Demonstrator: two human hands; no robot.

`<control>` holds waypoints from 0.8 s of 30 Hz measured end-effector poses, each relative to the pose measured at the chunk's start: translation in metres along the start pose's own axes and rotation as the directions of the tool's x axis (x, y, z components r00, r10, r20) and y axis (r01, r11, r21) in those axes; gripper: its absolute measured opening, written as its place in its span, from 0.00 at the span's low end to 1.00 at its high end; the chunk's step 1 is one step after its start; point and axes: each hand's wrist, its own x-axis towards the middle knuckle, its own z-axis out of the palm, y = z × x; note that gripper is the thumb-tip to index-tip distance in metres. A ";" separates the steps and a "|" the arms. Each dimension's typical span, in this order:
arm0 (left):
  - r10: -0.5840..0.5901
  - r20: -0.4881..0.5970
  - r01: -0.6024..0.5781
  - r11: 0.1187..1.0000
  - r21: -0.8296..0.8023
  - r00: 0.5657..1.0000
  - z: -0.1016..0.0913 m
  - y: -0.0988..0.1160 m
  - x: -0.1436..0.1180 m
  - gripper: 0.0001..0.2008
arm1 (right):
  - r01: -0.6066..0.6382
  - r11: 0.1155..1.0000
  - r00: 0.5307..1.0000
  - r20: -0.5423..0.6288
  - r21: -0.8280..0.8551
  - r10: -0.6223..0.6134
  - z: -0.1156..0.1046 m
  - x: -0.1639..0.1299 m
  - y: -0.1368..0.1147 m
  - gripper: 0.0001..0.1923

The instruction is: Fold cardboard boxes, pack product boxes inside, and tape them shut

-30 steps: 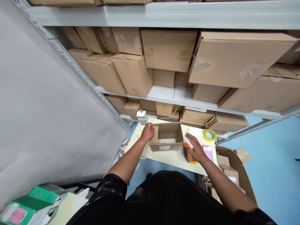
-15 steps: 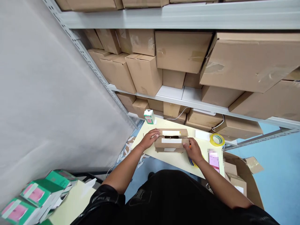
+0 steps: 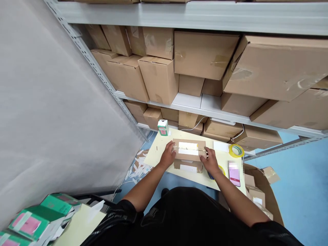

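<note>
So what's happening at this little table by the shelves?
A person is standing over a small pale table with a small cardboard box in front of them. Its top flaps are folded shut, and the left hand and the right hand press on either end of it, with a strip of clear tape along the top seam. A yellow tape roll, a phone and a small green carton lie on the table too. Shelves packed with cardboard boxes rise behind.

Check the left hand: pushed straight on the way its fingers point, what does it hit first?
The left hand points right along the box top; likely it first meets the right hand at the far end, though depth is unclear.
</note>
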 end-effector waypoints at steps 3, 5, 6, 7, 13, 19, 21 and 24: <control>-0.110 0.006 0.110 0.992 -0.055 0.994 0.009 -0.009 -0.003 0.27 | 0.022 0.999 1.000 -0.007 -0.048 -0.022 0.007 -0.008 0.000 0.31; -0.102 0.033 0.104 0.992 -0.072 0.994 0.013 -0.011 -0.003 0.27 | 0.013 0.998 0.999 -0.034 -0.059 -0.015 0.009 -0.011 0.001 0.31; -0.079 0.039 0.082 0.994 -0.068 0.996 0.015 -0.011 -0.001 0.27 | 0.011 0.998 0.999 -0.051 -0.057 -0.014 0.009 -0.011 0.002 0.31; -0.056 0.040 0.058 0.997 -0.059 0.998 0.015 -0.010 0.002 0.27 | 0.013 0.999 0.998 -0.066 -0.053 -0.016 0.009 -0.010 0.003 0.31; 0.003 0.009 -0.003 1.000 0.030 1.000 0.007 -0.002 0.021 0.20 | -0.015 1.000 0.998 -0.059 -0.016 0.014 0.009 -0.005 -0.007 0.32; 0.053 0.002 -0.052 0.986 0.155 0.999 -0.008 -0.014 0.012 0.18 | -0.048 0.998 0.994 0.091 -0.049 0.053 0.022 -0.016 -0.007 0.31; 0.053 0.038 -0.059 0.982 0.182 0.998 -0.008 -0.018 0.008 0.18 | -0.060 0.995 0.985 0.159 -0.085 0.073 0.026 -0.020 0.000 0.30; 0.041 0.069 -0.055 0.975 0.215 0.997 -0.005 -0.021 0.003 0.18 | -0.040 0.993 0.971 0.232 -0.109 0.064 0.028 -0.020 0.009 0.29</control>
